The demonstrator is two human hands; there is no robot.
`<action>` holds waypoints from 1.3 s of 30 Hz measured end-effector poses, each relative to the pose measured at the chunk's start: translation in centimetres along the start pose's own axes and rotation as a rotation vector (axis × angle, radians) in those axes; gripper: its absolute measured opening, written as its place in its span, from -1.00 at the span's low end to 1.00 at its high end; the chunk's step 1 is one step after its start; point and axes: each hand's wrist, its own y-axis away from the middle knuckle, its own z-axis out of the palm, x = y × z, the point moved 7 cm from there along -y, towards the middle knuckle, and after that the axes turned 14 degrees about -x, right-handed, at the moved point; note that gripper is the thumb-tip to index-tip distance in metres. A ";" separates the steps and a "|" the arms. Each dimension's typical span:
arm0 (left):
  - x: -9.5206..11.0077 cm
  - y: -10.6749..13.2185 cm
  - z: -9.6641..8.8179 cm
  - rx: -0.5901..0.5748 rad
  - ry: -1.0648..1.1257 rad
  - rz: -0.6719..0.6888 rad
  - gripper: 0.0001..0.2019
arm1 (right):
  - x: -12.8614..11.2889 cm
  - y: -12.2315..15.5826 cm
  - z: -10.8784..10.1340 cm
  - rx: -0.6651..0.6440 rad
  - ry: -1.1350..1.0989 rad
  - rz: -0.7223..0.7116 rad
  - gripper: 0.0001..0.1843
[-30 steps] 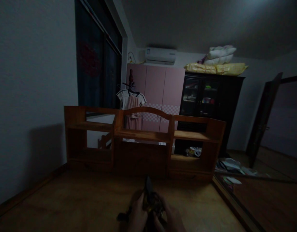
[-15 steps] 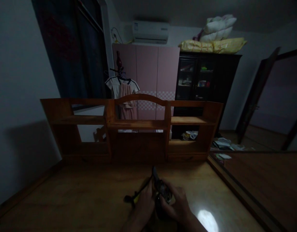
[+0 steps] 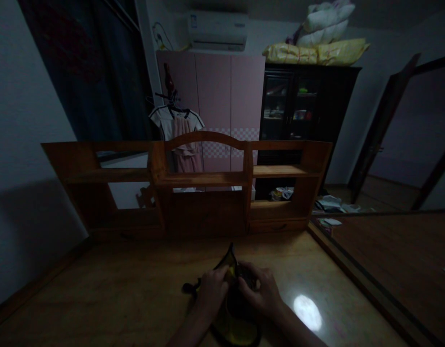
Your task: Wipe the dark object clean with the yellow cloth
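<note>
In dim light, both my hands meet over a dark object with yellow parts [image 3: 234, 322] lying on the wooden desk [image 3: 135, 294]. My left hand [image 3: 210, 291] has its fingers curled onto the object's top left side. My right hand [image 3: 260, 289] pinches it from the right. A dark pointed end of the object sticks up between the hands, and a dark strap or tab pokes out to the left. What the object is cannot be made out.
A wooden shelf unit [image 3: 204, 180] stands along the desk's far edge. Behind it are a pink wardrobe [image 3: 222, 96], clothes on hangers [image 3: 177, 130], a dark glass cabinet [image 3: 298, 106] with bedding on top, an air conditioner [image 3: 217, 31] and an open door [image 3: 381, 125]. A light glare [image 3: 307, 312] shows on the desk.
The view has tilted downward, so the hands and object sit higher in the frame. More of the yellow object shows. Both hands stay closed on it.
</note>
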 end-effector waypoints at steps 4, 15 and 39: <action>-0.1 0.0 0.1 0.050 0.114 0.087 -0.54 | 0.0 -0.1 -0.1 0.015 -0.007 -0.011 -0.60; 1.0 -0.7 0.1 0.061 0.265 0.322 -0.59 | 0.3 0.0 -0.2 -0.014 0.043 -0.015 -0.46; 0.9 -0.8 0.1 0.076 0.016 0.274 -0.46 | 0.3 -0.7 -0.3 -0.054 -0.031 0.082 -0.26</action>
